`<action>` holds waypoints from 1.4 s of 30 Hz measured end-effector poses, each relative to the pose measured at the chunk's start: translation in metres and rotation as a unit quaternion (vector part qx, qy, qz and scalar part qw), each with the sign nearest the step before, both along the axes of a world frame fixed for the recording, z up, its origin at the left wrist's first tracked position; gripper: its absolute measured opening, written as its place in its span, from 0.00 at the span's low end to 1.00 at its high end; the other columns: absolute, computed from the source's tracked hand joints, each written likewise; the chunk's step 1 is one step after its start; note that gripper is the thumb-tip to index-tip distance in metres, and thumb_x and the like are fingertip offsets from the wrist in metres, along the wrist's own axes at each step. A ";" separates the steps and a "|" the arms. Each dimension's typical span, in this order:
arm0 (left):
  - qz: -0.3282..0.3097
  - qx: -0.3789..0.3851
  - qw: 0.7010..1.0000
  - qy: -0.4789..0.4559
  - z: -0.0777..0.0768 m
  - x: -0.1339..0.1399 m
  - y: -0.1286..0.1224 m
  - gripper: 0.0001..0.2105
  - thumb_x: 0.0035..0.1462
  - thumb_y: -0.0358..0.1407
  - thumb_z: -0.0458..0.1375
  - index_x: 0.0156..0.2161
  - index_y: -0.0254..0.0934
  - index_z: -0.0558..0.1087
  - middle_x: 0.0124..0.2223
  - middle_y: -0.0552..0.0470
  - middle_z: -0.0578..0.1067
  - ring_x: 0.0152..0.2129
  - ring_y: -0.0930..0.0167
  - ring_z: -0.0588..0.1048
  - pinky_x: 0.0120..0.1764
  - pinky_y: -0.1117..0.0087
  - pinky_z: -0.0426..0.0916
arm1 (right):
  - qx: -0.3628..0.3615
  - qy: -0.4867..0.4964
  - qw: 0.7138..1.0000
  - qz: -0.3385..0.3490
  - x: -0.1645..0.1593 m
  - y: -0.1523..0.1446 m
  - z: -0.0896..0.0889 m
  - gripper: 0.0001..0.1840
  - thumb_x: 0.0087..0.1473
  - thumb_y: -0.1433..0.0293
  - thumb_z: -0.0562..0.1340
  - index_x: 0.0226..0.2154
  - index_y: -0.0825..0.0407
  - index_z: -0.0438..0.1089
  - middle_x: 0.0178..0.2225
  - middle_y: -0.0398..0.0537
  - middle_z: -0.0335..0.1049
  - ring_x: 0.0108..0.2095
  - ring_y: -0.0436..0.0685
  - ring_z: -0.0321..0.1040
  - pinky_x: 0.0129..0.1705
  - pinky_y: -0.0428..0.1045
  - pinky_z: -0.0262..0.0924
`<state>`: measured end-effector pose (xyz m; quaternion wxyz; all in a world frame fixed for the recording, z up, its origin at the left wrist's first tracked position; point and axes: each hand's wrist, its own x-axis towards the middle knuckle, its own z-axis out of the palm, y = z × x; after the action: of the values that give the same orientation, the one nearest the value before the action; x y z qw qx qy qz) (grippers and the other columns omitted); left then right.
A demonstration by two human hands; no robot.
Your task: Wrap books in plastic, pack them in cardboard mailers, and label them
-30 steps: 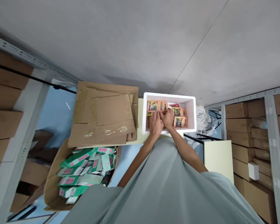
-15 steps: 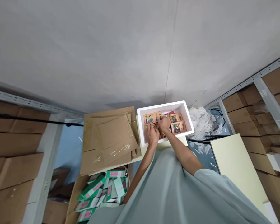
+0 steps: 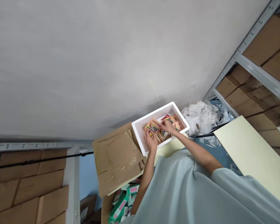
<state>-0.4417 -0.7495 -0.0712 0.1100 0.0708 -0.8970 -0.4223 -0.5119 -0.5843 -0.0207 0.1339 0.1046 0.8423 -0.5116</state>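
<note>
While left hand point(image 3: 151, 142) and right hand point(image 3: 168, 127) pinched opposite ends of illustrated packet point(image 3: 152, 126) inside foam box point(image 3: 158, 114), uneven grip risked tipping it onto neighbouring packets point(image 3: 177, 125).

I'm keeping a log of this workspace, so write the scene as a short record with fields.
Left hand: inside the box, fingers at a printed orange packet; grip unclear
Right hand: inside the box, fingers by the same packet's right end
Container: white box, open-topped
Other contents: more printed packets
Left of container: flattened cardboard
Below cardboard: carton holding green-and-pink boxes
Right of container: heap of white scraps
Far right: shelved brown boxes
</note>
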 end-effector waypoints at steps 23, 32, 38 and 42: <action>-0.528 0.225 0.773 -0.272 0.111 0.113 0.459 0.20 0.57 0.56 0.69 0.40 0.40 0.84 0.39 0.47 0.83 0.36 0.64 0.80 0.40 0.65 0.78 | -0.168 0.183 0.831 -0.498 0.370 0.461 0.097 0.27 0.50 0.44 0.76 0.35 0.50 0.76 0.27 0.44 0.79 0.30 0.55 0.76 0.37 0.51 0.71; -0.560 0.218 0.728 -0.331 0.121 0.210 0.603 0.20 0.55 0.55 0.72 0.41 0.39 0.85 0.39 0.47 0.85 0.35 0.64 0.81 0.38 0.66 0.77 | -0.112 0.215 0.776 -0.582 0.478 0.568 0.100 0.22 0.57 0.47 0.71 0.36 0.47 0.75 0.26 0.42 0.75 0.28 0.55 0.74 0.31 0.49 0.66; -0.551 0.220 0.696 -0.404 0.124 0.236 0.626 0.24 0.54 0.58 0.72 0.43 0.39 0.84 0.43 0.46 0.86 0.40 0.62 0.83 0.46 0.62 0.80 | -0.125 0.212 0.750 -0.614 0.505 0.590 0.089 0.22 0.58 0.47 0.71 0.39 0.47 0.75 0.28 0.43 0.76 0.27 0.56 0.73 0.30 0.51 0.70; -0.544 0.222 0.716 -0.376 0.128 0.232 0.631 0.25 0.58 0.59 0.71 0.46 0.38 0.83 0.46 0.44 0.86 0.43 0.61 0.84 0.46 0.62 0.80 | -0.013 0.219 0.696 -0.684 0.504 0.580 0.096 0.21 0.62 0.49 0.67 0.48 0.47 0.75 0.47 0.53 0.83 0.35 0.58 0.79 0.37 0.54 0.75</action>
<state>-0.2097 -0.1182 0.0565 -0.5044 -0.2540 -0.6285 -0.5349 -0.0078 -0.0045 0.0751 -0.4398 0.5355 0.5372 -0.4809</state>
